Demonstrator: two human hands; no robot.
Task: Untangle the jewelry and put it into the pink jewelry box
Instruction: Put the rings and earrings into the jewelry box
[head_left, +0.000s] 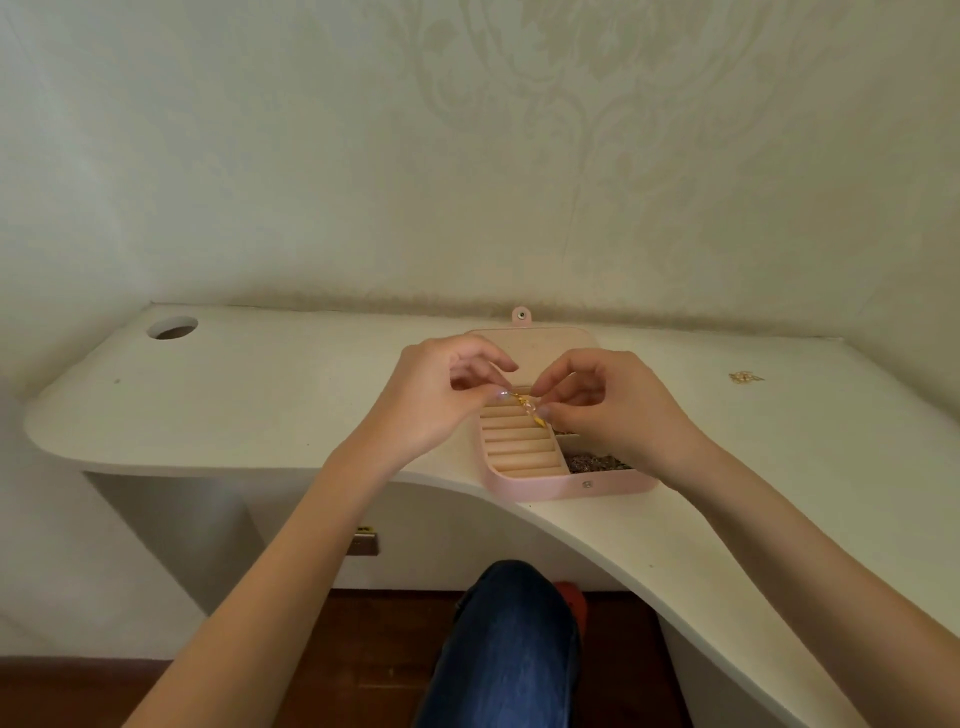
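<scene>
The pink jewelry box (540, 486) lies open at the front edge of the white tabletop (260, 395), lid back toward the wall. Above its ring-roll compartment, the left hand (441, 395) and right hand (613, 410) each pinch an end of a small gold piece of jewelry (529, 408) between thumb and fingertips, other fingers curled. The box's near right compartment holds dark tangled chains (595, 462). Another gold piece (745, 377) lies well apart, toward the tabletop's right edge.
</scene>
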